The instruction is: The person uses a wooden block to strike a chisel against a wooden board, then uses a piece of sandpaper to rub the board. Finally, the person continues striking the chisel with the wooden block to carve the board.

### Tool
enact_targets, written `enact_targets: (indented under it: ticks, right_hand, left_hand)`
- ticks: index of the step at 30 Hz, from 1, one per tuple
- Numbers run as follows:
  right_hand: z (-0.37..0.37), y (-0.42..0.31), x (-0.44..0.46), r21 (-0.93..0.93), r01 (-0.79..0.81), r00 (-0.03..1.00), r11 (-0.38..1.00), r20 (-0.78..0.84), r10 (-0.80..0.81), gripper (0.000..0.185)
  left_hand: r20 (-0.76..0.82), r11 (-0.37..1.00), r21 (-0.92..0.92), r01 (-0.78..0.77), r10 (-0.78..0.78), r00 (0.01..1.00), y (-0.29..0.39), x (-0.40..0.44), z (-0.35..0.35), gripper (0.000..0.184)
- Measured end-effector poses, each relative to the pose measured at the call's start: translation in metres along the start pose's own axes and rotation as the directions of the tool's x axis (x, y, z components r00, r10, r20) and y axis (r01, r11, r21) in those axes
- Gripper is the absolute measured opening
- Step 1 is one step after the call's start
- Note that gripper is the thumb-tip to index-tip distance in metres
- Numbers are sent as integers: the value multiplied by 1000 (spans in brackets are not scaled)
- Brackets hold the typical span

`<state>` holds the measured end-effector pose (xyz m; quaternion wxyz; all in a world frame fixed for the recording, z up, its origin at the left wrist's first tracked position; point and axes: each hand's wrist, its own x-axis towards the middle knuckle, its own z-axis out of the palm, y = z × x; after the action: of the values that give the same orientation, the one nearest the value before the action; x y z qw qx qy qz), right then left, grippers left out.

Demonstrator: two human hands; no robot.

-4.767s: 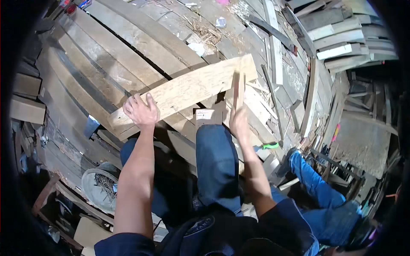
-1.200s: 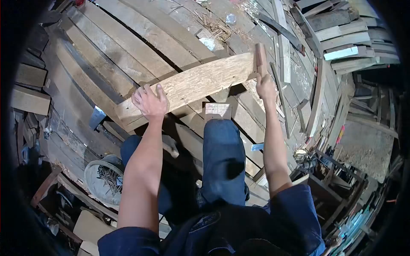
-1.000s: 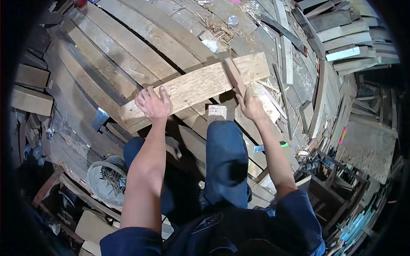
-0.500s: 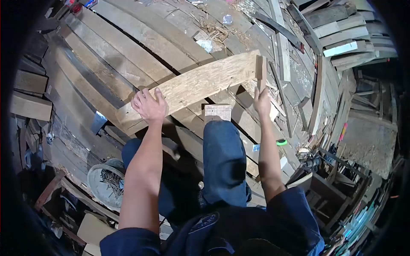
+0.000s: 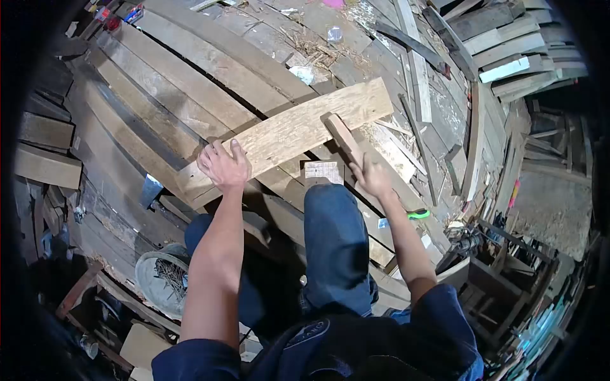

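Note:
A long pale board (image 5: 298, 130) lies slantwise across the planks in front of my knees. My left hand (image 5: 224, 166) presses on its left part, with the thumb and fingers apart on the wood. In my right hand (image 5: 373, 176) is a narrow wooden block (image 5: 345, 140), gripped at its lower end. The block's upper end lies over the front edge of the pale board, near its right part. Just beyond my knee sits a small wood piece with a pale top (image 5: 323, 170).
A bucket of nails (image 5: 147, 279) stands at the lower left, with a metal blade (image 5: 150, 189) above it. A green-handled tool (image 5: 418, 214) lies right of my knee. Stacked lumber (image 5: 508, 54) fills the upper right; wood shavings (image 5: 321, 54) lie beyond the board.
My right hand has swung the narrow block from the pale board's right end to the left and nearer to me. My left hand has stayed on the board.

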<state>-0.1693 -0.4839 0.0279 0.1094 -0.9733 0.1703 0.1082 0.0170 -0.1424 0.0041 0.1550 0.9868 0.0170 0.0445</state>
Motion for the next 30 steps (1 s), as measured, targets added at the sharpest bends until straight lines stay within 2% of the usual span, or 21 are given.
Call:
enact_targets:
  ticks: [1, 2, 3, 5, 7, 8, 11, 12, 13, 15, 17, 18, 19, 21, 24, 25, 27, 29, 30]
  right_hand:
    - [-23, 1, 5, -18, -29, 995, 999, 93, 30, 44]
    - [-28, 7, 15, -59, -132, 989, 989, 63, 136, 42]
    - [-13, 19, 29, 83, -325, 941, 942, -71, 330, 40]
    - [3, 16, 50, 254, -421, 871, 871, -153, 466, 39]
    - [17, -10, 39, 272, -283, 911, 920, -225, 346, 41]
    - [20, -14, 26, 67, -41, 957, 997, -283, 58, 46]
    - [-19, -12, 15, -68, -30, 999, 997, 30, 32, 49]
    - [-21, 1, 28, -121, -145, 989, 982, -2, 146, 50]
    - [-23, 4, 41, 80, -340, 934, 937, -88, 346, 49]
    - [-28, 5, 70, 233, -430, 871, 872, -147, 469, 48]
    - [-8, -20, 71, 275, -362, 896, 891, -162, 414, 51]
    - [-20, -41, 62, 200, -340, 933, 919, -55, 357, 52]
    - [-17, -46, 50, 128, -142, 975, 982, -152, 161, 54]
    - [-37, -35, 53, -26, -215, 973, 976, 78, 217, 52]
    - [-35, 4, 86, 202, -400, 888, 894, -157, 433, 52]
    - [-36, 7, 93, 216, -395, 869, 893, -228, 439, 49]
    - [-13, -12, 98, 295, -385, 862, 875, -223, 455, 47]
    - [-15, -37, 73, 63, -166, 979, 984, -106, 172, 46]
    - [-28, -42, 68, 39, -108, 993, 993, -52, 110, 47]
  left_hand:
    - [-6, 1000, -4, -1, 1, 1000, 1, -2, 0, 47]
    - [-19, 1000, -8, 0, 0, 1000, 2, -2, 1, 48]
    - [-31, 1000, -8, -1, 1, 1000, 0, 0, 2, 48]
    - [-31, 1000, 17, -16, 16, 999, -4, -2, 3, 46]
    - [5, 999, 37, -10, 10, 1000, -1, 1, -1, 45]
    - [-37, 1000, 15, -27, 28, 999, -3, 0, 3, 45]
    - [-85, 999, 21, -48, 50, 995, -1, 0, 2, 44]
    - [-74, 999, 30, -42, 44, 996, -2, 1, 3, 45]
    - [-60, 999, 28, -37, 39, 997, -1, 1, 1, 45]
    - [-33, 999, 28, -30, 31, 999, 1, 1, -3, 45]
    - [-62, 999, 26, -37, 39, 997, 1, 2, -2, 44]
    - [-64, 999, 21, -34, 35, 997, -1, 0, 1, 44]
    - [-67, 1000, 14, -27, 28, 997, -1, 1, 2, 44]
    - [-67, 999, 18, -41, 42, 997, -2, -2, 2, 44]
    - [-47, 999, 8, -33, 33, 998, -1, 0, -2, 45]
    - [-49, 999, 3, -31, 32, 998, -1, -2, 0, 45]
    - [-59, 999, -6, -38, 37, 998, -1, 0, 0, 45]
    - [-31, 1000, 4, -29, 29, 999, 1, 4, -4, 46]
    - [-35, 1000, 5, -30, 30, 999, 0, 6, -3, 46]
